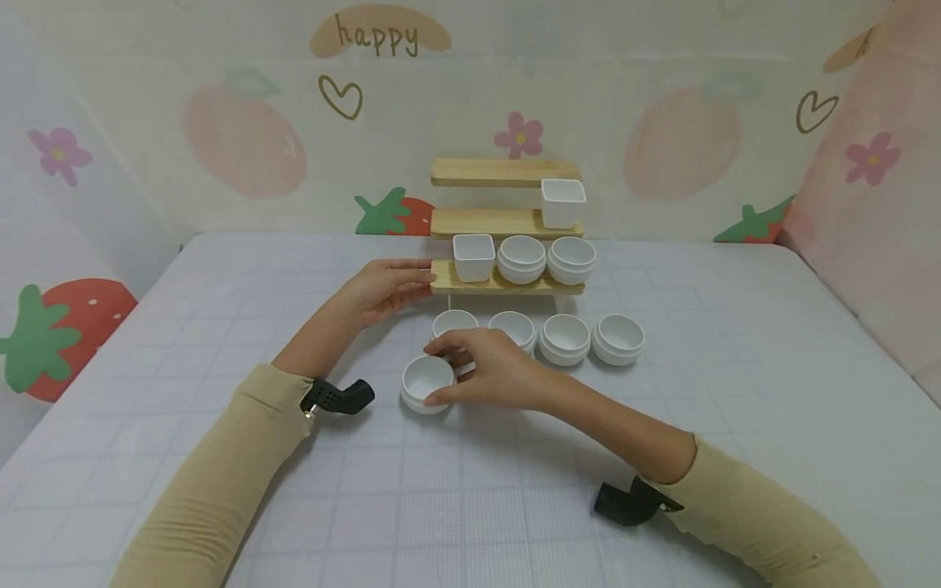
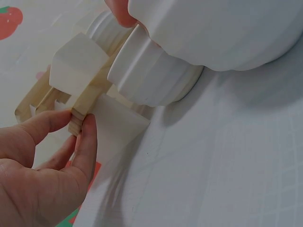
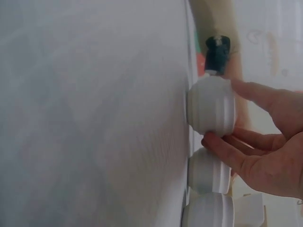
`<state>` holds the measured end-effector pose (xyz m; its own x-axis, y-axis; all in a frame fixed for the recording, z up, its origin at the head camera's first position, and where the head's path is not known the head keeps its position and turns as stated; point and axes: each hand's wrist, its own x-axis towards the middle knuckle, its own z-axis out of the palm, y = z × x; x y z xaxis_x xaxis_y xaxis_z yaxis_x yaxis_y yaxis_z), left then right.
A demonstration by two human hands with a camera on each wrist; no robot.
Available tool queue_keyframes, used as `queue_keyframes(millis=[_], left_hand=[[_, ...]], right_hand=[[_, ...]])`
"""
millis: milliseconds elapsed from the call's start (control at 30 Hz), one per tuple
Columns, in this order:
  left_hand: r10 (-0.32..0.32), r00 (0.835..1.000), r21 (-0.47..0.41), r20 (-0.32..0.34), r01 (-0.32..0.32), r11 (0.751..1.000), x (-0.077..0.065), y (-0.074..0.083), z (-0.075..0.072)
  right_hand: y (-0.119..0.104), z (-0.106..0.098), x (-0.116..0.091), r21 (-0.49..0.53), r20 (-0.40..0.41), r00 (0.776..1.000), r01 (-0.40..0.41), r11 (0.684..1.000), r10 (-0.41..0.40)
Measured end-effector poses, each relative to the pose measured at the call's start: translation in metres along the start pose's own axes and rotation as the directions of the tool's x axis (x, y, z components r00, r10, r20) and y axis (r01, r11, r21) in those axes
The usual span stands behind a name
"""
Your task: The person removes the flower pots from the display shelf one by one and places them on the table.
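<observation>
My left hand pinches the left end of the lowest wooden shelf between thumb and fingers. That tier belongs to a three-step stand; on it are a square white pot and two round white pots. Another square pot sits at the right of the middle tier. In front, my right hand holds a round white pot with thumb and fingers on its sides. The right wrist view shows this pot upright, its base at the table surface.
Several round white pots stand in a row before the stand, two partly behind my right hand. The top wooden shelf bears nothing. A pale gridded cloth covers the table, with a printed backdrop behind.
</observation>
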<state>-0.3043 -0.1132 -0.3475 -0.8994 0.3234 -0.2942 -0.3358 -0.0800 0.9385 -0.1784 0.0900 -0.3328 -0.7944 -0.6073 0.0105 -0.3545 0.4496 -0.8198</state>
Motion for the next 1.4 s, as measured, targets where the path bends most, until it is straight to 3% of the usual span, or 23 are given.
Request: queue_keyframes(millis=[500,800,1400], left_hand=[[0.006,1.000,0.002,-0.007,-0.006,1.000,-0.001,0.000,0.001],[0.007,1.000,-0.004,-0.004,-0.007,1.000,0.001,0.000,0.001],[0.006,1.000,-0.013,0.004,-0.006,1.000,0.001,-0.001,0.000]], right_hand=[[-0.003,-0.014,0.000,0.003,0.017,1.000,-0.006,1.000,0.005],[-0.008,-0.030,-0.002,0.028,0.024,0.998,-0.054,0.998,0.053],[-0.006,-0.046,-0.003,0.034,0.000,0.999,-0.033,0.999,0.033]])
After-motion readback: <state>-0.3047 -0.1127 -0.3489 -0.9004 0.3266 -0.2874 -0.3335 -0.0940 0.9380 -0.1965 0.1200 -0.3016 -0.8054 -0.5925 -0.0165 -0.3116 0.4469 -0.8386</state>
